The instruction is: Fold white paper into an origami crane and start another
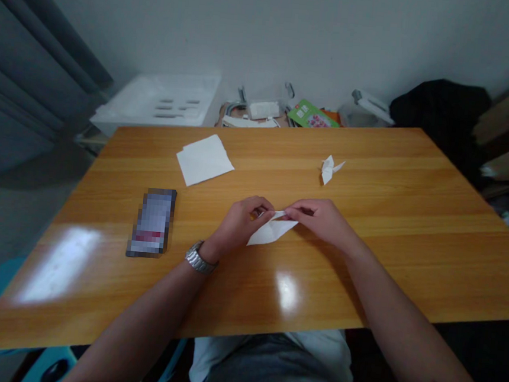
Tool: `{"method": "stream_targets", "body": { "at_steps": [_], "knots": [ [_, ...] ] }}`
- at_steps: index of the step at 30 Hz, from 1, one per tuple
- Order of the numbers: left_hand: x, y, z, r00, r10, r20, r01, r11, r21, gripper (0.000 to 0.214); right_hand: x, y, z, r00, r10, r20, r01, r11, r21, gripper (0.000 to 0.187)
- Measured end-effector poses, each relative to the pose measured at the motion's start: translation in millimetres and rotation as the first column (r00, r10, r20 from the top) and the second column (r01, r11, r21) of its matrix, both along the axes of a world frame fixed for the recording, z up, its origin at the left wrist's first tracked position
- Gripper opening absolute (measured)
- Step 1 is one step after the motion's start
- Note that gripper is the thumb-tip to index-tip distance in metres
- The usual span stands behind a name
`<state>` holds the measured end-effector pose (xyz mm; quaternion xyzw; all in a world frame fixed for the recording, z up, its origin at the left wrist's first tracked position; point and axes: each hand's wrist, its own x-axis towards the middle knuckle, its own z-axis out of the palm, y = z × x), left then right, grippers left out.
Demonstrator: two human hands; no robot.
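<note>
A partly folded sheet of white paper (pixel 272 233) is held between both hands, just above the middle of the wooden table. My left hand (pixel 244 218), with a metal watch (pixel 200 257) on its wrist, pinches the paper's left side between thumb and fingers. On the right side, my right hand (pixel 318 219) pinches the upper edge with thumb and fingertips. A loose flap of the paper hangs toward me below the pinched edge. Beyond the right hand stands a small folded paper crane (pixel 328 170). Some fingertips of both hands are hidden behind the paper.
Flat white paper sheets (pixel 206 160) lie at the table's back left. A phone (pixel 152 224) with a blurred screen is nearer on the left. Past the far edge of the table (pixel 410 240) are a white plastic tub (pixel 156 96), a green booklet (pixel 312 114) and assorted items.
</note>
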<state>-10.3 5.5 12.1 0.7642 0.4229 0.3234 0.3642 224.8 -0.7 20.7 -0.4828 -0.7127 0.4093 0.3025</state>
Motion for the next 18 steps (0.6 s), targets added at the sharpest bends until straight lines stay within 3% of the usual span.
{"method": "stream_targets", "body": {
  "at_steps": [6, 11, 18],
  "knots": [
    [1, 0, -2.0, 0.997, 0.030, 0.068, -0.024, 0.996, -0.087, 0.022, -1, 0, 1.7, 0.999, -0.037, -0.015, 0.037, 0.999, -0.019, 0.039],
    [2, 2, -4.7, 0.972, 0.142, 0.185, -0.109, 0.978, -0.175, 0.023, -8, -1, 2.5, 0.935, -0.190, -0.300, 0.139, 0.973, -0.186, 0.055],
    [5, 3, 0.0, 0.937, 0.261, 0.231, -0.221, 0.957, -0.187, 0.018, -22, -7, -4.7, 0.946, -0.041, -0.323, -0.032, 0.976, -0.216, 0.047]
  ]
}}
